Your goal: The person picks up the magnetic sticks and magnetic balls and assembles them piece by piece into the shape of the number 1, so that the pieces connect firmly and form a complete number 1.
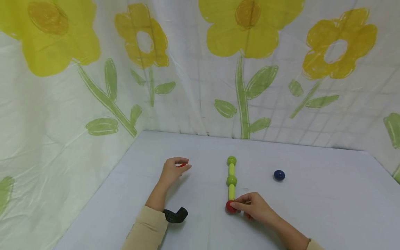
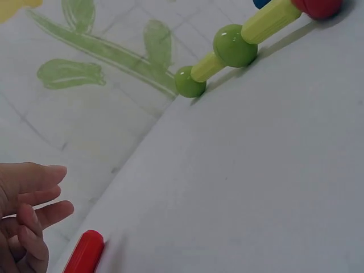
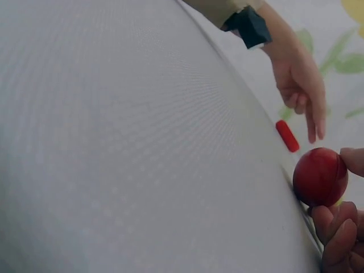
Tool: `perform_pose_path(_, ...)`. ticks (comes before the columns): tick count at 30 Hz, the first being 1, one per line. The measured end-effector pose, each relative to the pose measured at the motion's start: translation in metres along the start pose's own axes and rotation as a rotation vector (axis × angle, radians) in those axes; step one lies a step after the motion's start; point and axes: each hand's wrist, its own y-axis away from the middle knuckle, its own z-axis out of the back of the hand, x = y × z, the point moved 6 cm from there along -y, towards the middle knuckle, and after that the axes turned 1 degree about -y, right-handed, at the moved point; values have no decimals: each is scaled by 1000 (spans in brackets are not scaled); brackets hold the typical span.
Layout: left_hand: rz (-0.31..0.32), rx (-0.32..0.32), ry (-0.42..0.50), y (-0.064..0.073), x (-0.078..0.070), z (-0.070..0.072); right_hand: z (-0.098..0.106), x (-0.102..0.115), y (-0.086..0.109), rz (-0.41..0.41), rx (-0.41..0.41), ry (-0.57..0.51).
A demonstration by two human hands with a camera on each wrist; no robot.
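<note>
My right hand (image 1: pixel 257 208) pinches a red ball (image 1: pixel 229 207) between thumb and fingers. That ball is at the near end of a straight toy chain, joined to a yellow-green rod (image 1: pixel 231 192). Beyond it come a green ball (image 1: pixel 231 180), a second yellow-green rod (image 1: pixel 231 170) and another green ball (image 1: pixel 231 160) at the far end. Left of the chain, my left hand (image 1: pixel 170 172) hovers with loosely bent fingers and thumb apart. Just past its fingertips a red rod (image 2: pixel 85 253) lies on the table, visibly separate from the hand in the left wrist view.
A dark blue ball (image 1: pixel 279 175) sits on the white-covered table (image 1: pixel 328 194), right of the chain. A black wrist camera (image 1: pixel 176 215) juts from the left wrist. Behind the table hangs a white curtain (image 1: pixel 187 97) with yellow flowers.
</note>
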Motion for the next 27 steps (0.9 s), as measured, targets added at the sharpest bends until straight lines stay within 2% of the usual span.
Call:
perform_pose_path(4, 18, -1, 9, -2, 5, 8, 0, 0, 0, -1, 5, -12)
perform_pose_path(12, 84, -56, -77, -3, 16, 21, 0, 0, 1, -6, 4, -24)
perform_pose_path(16, 99, -60, -84, -3, 22, 23, 0, 0, 1, -11, 6, -27)
perform_pose_path(23, 66, -67, -116, -5, 28, 21, 0, 0, 2, -18, -18, -33)
perform_pose_path(27, 61, -63, -117, -7, 31, 18, 1, 3, 4, 15, -39, -14)
